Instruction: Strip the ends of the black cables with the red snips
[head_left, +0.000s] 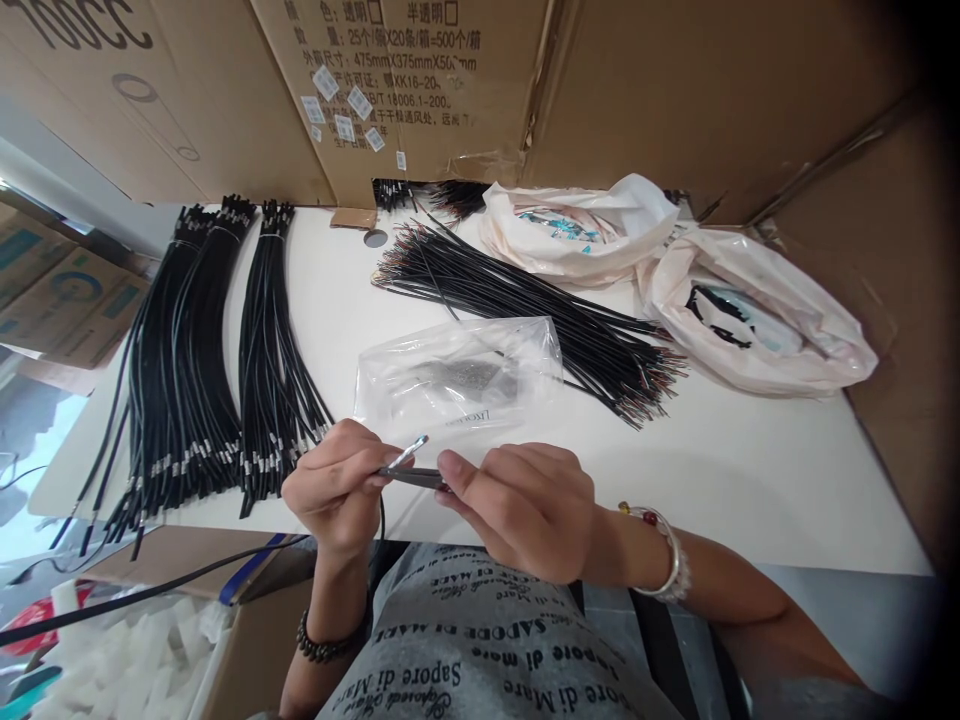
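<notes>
From my remote seat: left hand pinched tight, silver-tipped piece poking out of its fingertips, above the table's near edge. Right hand has thumb and fingers closed on a dark slim tool, far end at the left fingertips; exact tool type, can't tell. Clear plastic bag sits just beyond both hands, in my way forward. Behind it, loose black cables lie slantwise. Tied cable bundles crowd the left. Two white bags back right, near the cables. Cardboard box walls off the far side.
</notes>
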